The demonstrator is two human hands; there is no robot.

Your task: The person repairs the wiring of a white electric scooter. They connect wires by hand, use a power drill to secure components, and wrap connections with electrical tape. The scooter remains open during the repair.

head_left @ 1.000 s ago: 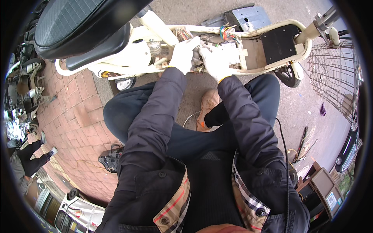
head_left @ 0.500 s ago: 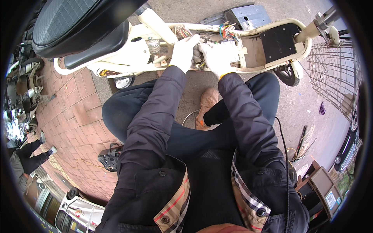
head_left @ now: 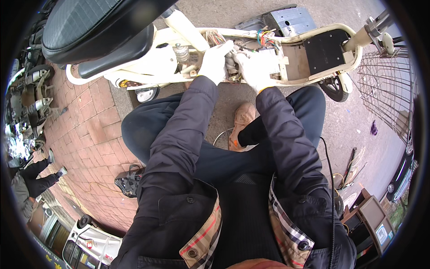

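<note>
Left hand [head_left: 214, 62] of mine, in a white glove, reaches into the middle of a cream scooter frame [head_left: 150, 67], its fingers pointing to the right; my right hand [head_left: 256, 69], gloved likewise, faces it with fingers curled inward. My fingertips come close together over the exposed parts in the frame's open bay, but I cannot tell whether either hand pinches anything there. The scooter lies across the ground just beyond my knees, seat [head_left: 85, 31] at the left. One bundle of coloured wires [head_left: 267, 38] spills out beyond my right hand, and a thinner wire bundle [head_left: 215, 37] lies beyond my left. A coil spring [head_left: 182, 53] sits left of my left hand. Farther right, a black plate [head_left: 324, 51] covers part of the frame, and a grey panel [head_left: 291, 22] lies on the ground behind it.
</note>
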